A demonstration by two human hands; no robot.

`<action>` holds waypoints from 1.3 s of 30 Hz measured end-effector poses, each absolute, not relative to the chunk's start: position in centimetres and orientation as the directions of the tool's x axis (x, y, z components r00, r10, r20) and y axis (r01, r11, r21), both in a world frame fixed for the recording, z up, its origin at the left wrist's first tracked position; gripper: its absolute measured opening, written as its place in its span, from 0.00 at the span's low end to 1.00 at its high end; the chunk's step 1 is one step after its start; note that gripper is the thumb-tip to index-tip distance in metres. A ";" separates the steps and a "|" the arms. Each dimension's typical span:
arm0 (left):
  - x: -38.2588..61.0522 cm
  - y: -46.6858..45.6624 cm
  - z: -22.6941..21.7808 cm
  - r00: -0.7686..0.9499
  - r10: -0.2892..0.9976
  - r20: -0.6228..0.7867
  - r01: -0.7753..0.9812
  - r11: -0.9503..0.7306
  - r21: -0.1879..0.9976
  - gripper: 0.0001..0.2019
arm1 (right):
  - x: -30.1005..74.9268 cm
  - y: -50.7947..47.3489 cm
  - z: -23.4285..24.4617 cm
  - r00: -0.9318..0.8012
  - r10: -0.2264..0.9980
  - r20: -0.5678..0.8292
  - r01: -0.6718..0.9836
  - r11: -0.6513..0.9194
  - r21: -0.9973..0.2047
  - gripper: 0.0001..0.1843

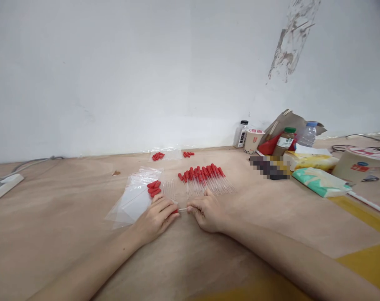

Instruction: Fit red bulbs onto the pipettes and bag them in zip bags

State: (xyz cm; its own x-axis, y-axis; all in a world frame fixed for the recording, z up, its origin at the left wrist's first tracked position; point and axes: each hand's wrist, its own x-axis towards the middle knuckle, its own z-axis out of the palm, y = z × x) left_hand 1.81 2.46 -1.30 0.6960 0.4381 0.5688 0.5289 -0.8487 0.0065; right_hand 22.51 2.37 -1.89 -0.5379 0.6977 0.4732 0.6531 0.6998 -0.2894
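Two hands pinch one clear tube (183, 210) just in front of the dropper row (205, 177).
Our left hand (157, 215) is closed on the red bulb (175, 212) at one end, our right hand (205, 213) closed on the other; the long axis runs left to right, along the row's near edge, low over the surface (209, 259), both hands equally close.

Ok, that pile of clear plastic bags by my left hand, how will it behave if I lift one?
Probably floppy: the clear plastic bags lie thin and flat, fanned out on the table. They are likely light and slippery, so sheets may slide apart. The red bulbs at the pile's edge could roll off.
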 end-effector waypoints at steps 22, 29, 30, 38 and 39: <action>-2.7 4.4 -1.5 0.254 0.751 0.609 0.905 -0.407 0.126 0.07 | 25.8 6.9 0.0 -0.080 0.909 0.408 0.720 0.336 -0.607 0.11; -3.6 4.9 -1.2 0.290 0.833 0.471 0.910 -0.392 0.135 0.20 | 23.6 9.6 1.1 0.011 0.962 0.271 0.860 0.129 -0.494 0.17; -3.9 5.0 -1.0 0.293 0.844 0.450 0.910 -0.391 0.141 0.21 | 23.3 9.9 1.0 0.045 0.964 0.262 0.875 0.089 -0.477 0.16; -6.2 6.3 0.1 0.284 0.886 0.367 0.905 -0.374 0.204 0.21 | 22.7 10.3 0.2 0.108 0.960 0.260 0.924 0.000 -0.381 0.14; -6.2 6.4 0.2 0.276 0.883 0.380 0.898 -0.378 0.225 0.19 | 22.8 10.2 0.3 0.103 0.960 0.258 0.928 0.001 -0.374 0.14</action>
